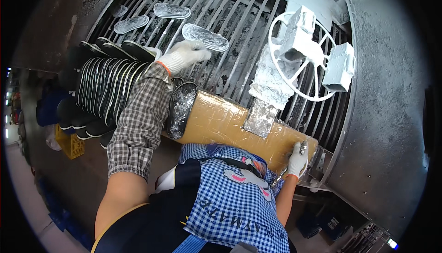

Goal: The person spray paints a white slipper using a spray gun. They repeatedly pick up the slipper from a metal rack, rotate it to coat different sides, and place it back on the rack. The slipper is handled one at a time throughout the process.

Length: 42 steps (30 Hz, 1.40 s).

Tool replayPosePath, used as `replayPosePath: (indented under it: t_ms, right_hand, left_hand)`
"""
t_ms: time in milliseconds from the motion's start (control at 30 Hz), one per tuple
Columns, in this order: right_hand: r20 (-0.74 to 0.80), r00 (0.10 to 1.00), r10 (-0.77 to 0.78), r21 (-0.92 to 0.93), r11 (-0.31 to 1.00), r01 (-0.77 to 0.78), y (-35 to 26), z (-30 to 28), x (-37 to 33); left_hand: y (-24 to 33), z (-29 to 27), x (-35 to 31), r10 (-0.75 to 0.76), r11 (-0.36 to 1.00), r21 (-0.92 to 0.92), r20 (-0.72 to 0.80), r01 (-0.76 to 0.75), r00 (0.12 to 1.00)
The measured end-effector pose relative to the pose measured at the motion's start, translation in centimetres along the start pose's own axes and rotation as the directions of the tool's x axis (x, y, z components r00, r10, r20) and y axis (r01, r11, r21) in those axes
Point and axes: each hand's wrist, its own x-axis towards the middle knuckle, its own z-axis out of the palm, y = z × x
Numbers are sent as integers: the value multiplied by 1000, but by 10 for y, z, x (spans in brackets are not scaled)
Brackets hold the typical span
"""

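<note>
My left hand point(186, 56), in a white knit glove with an orange cuff, is over the metal slats with its fingers loosely bent, and I see nothing held in it. Just beyond its fingertips lies a film-covered shoe sole point(205, 37). Two similar soles, one at the back point(171, 11) and one farther left point(131, 24), rest on the slats. At the right end of the tape-covered board point(216, 117), my gloved right hand point(297, 162) is closed around a shiny metal tool point(303, 148). The glove hides most of the tool, so its exact kind is unclear.
A tight row of dark soles point(103, 87) stands left of my forearm. One film-covered dark sole point(181, 110) leans at the board's left end. A white-crusted spoked wheel point(304, 52) with box-shaped pieces rises at the right, beside a grey metal wall point(386, 101).
</note>
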Motion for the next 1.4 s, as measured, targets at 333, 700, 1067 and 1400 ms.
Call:
replayPosePath:
  t_ms: [333, 700, 1067, 1400]
  right_hand:
    - [-10, 1000, 16, 32, 999, -15, -12, -3, -7]
    - [-71, 997, -40, 0, 999, 40, 36, 8, 9]
    - [-55, 997, 54, -87, 994, -59, -4, -8, -7]
    - [-114, 992, -59, -151, 988, 42, 18, -1, -2]
  left_hand:
    - [-48, 58, 8, -329, 448, 886, 283, -115, 901]
    - [5, 61, -19, -64, 630, 713, 441, -307, 895]
    - [178, 59, -89, 571, 816, -271, 236, -511, 786]
    - [287, 32, 8, 573, 581, -602, -176, -548, 801]
